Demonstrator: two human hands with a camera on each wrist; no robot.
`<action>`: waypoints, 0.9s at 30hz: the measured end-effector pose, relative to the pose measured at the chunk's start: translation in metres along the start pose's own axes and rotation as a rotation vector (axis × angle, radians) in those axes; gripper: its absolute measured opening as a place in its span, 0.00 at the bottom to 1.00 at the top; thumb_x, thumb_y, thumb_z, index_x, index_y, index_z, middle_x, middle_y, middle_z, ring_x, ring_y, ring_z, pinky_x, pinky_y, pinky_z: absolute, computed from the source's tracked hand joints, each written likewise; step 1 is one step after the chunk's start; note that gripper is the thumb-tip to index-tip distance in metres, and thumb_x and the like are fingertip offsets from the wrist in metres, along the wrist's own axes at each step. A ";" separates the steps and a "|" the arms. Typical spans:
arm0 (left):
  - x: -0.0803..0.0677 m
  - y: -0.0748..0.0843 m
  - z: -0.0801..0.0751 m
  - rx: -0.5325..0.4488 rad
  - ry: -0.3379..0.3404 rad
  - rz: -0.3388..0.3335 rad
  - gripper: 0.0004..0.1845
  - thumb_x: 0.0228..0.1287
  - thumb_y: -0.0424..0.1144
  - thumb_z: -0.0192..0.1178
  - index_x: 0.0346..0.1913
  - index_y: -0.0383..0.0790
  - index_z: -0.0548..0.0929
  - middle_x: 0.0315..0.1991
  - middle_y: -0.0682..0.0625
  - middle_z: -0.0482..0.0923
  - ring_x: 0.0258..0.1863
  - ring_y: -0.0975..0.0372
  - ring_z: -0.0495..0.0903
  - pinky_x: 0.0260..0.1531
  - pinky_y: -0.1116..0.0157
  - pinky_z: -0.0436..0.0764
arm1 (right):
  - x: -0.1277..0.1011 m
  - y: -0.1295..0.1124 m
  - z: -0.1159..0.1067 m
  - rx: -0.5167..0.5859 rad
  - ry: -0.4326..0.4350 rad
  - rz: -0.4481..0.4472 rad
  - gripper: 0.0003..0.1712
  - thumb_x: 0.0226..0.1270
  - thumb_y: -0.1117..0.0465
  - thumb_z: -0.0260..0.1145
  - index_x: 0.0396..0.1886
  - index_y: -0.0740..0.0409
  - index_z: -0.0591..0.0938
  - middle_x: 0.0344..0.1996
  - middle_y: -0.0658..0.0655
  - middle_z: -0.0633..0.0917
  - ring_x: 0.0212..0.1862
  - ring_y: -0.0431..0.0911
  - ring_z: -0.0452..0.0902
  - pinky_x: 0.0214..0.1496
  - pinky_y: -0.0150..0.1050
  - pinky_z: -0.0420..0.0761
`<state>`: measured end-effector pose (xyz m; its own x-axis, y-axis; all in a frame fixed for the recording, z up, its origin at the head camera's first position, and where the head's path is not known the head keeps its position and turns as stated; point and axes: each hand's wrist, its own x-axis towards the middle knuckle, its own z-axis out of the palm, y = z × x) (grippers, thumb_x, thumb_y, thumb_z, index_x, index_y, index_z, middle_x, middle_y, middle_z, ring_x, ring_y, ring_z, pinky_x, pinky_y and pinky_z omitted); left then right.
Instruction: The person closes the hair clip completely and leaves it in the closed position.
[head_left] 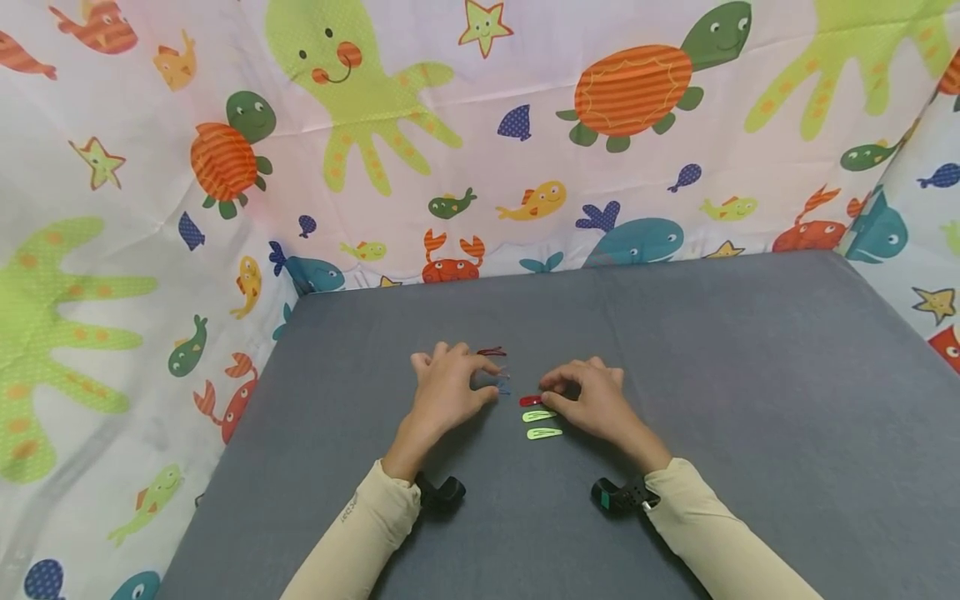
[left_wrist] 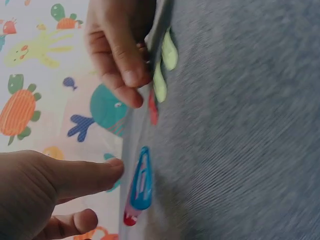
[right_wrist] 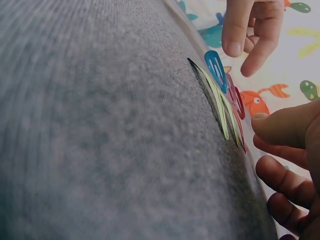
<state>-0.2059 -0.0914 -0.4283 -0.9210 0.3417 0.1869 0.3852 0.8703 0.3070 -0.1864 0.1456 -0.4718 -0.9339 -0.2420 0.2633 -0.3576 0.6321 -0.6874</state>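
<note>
A: So, head view first. Left hand (head_left: pixel 448 385) sits on the grey counter (head_left: pixel 750 400), fingers curled down towards a blue hair clip (head_left: pixel 503 387). From the left wrist camera that blue clip (left_wrist: pixel 140 182) lies flat, and the fingertips are just beside it, not clearly closed on it. Grip looks released; I log it as holding nothing.

B: And the right hand (head_left: pixel 588 398)?

A: Curled low over a red hair clip (head_left: pixel 531 401). Fingertips are at the clip's end, but whether they pinch it or only touch it, I cannot tell. The right wrist view shows thumb and fingers near the row's edge, nothing firmly clamped.

B: What is laid out so far?

A: Two green hair clips (head_left: pixel 542 424) lie side by side, parallel, just nearer the person than the red one. Those three read as a started row. Farther back, beside the left fingers, a dark red clip (head_left: pixel 491 352) and a pale one I can barely make out sit in a looser bunch with the blue.

B: Progress, as a judgement?

A: Roughly half. The green pair looks placed, the red is being settled, and the blue and the back ones appear unsorted.

B: Any writing?

A: Small dark print on the left sleeve (head_left: pixel 349 507), too small to read. No brand visible on the clips. The backdrop cloth (head_left: pixel 525 125) has only sea-animal prints, no text.
</note>
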 end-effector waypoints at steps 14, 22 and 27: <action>-0.004 -0.009 -0.007 0.046 -0.101 -0.043 0.13 0.54 0.49 0.78 0.43 0.57 0.92 0.36 0.51 0.81 0.35 0.58 0.65 0.43 0.49 0.52 | 0.007 -0.014 0.006 -0.058 0.011 0.012 0.08 0.60 0.55 0.77 0.40 0.48 0.91 0.35 0.49 0.87 0.40 0.47 0.70 0.48 0.55 0.56; -0.002 -0.009 -0.009 0.067 -0.111 -0.062 0.13 0.52 0.49 0.79 0.41 0.55 0.92 0.40 0.53 0.84 0.34 0.58 0.66 0.43 0.49 0.52 | 0.014 -0.023 0.008 -0.052 0.006 -0.005 0.09 0.59 0.55 0.78 0.40 0.49 0.91 0.34 0.50 0.86 0.39 0.49 0.70 0.47 0.55 0.55; -0.002 -0.008 -0.009 0.081 -0.107 -0.070 0.11 0.51 0.49 0.80 0.37 0.55 0.92 0.40 0.54 0.85 0.34 0.58 0.67 0.42 0.50 0.53 | 0.017 -0.025 0.011 -0.066 -0.004 -0.004 0.09 0.59 0.55 0.78 0.39 0.48 0.91 0.34 0.50 0.85 0.39 0.47 0.70 0.48 0.54 0.56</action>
<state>-0.2070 -0.1025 -0.4230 -0.9480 0.3115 0.0659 0.3181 0.9176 0.2383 -0.1933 0.1171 -0.4575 -0.9326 -0.2474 0.2626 -0.3603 0.6785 -0.6402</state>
